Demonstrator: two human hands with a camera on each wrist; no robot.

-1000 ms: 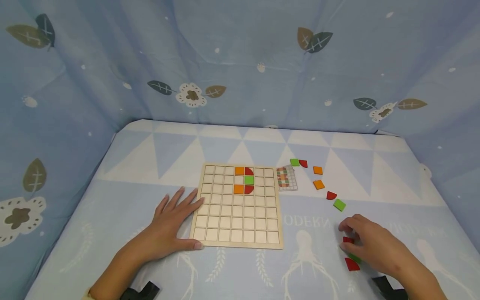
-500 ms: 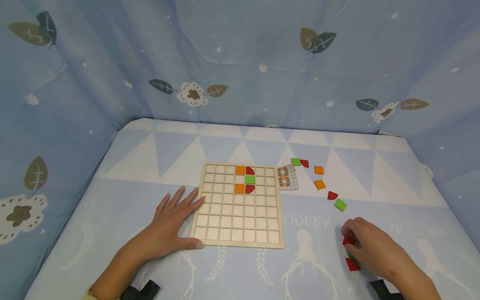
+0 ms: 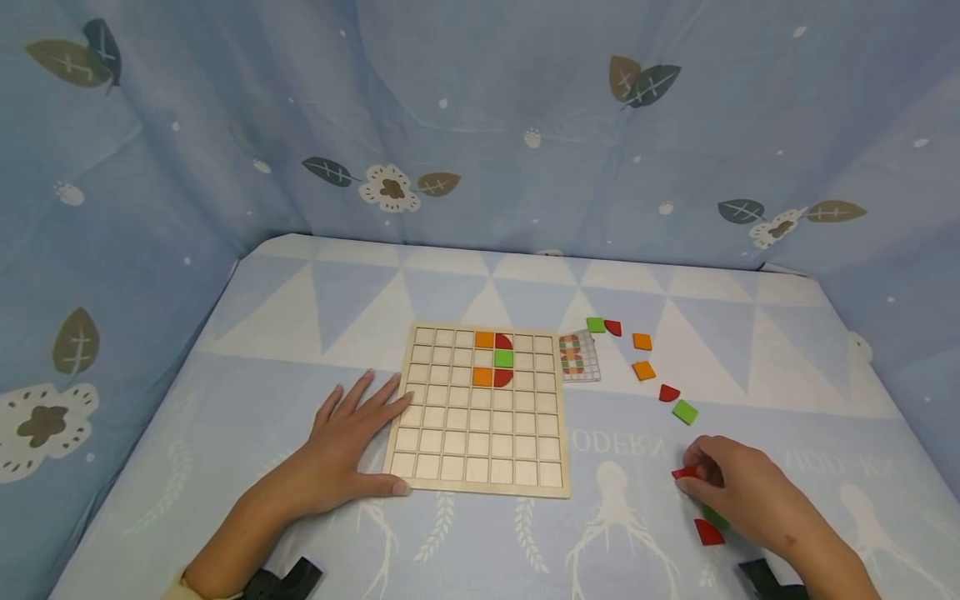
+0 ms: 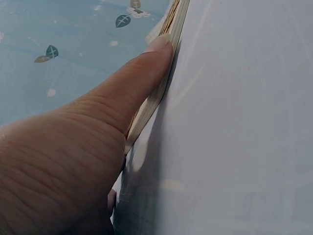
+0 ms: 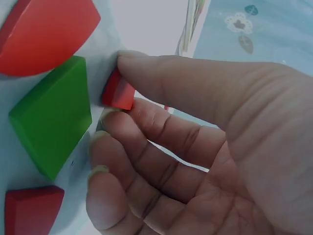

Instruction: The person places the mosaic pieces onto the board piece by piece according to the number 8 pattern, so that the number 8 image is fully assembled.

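Observation:
Fingers spread and straight, my left hand [image 3: 345,454] rests against the left edge and lower left corner of a wooden grid board [image 3: 450,485]. Its thumb [image 4: 142,73] lies along the board's side in the left wrist view. Set in the board are an orange square [image 3: 484,339], a green square [image 3: 503,358], another orange square [image 3: 482,377] and two red quarter-circle tiles. My right hand [image 3: 750,483] pinches a red quarter-circle tile [image 5: 118,92] between thumb and index finger. Close by lie a green square tile [image 5: 54,117] and a red quarter-circle tile [image 3: 708,532]; the hand partly hides the green one.
A pattern card [image 3: 588,358] lies against the board's right edge. Several loose tiles trail from behind the card toward my right hand, among them an orange square [image 3: 643,371] and a green square [image 3: 685,412]. A blue curtain [image 3: 480,125] hangs behind the table.
My right fingers have closed on the red quarter-circle tile, which has shifted slightly left and up in the head view. My left hand stays at the board.

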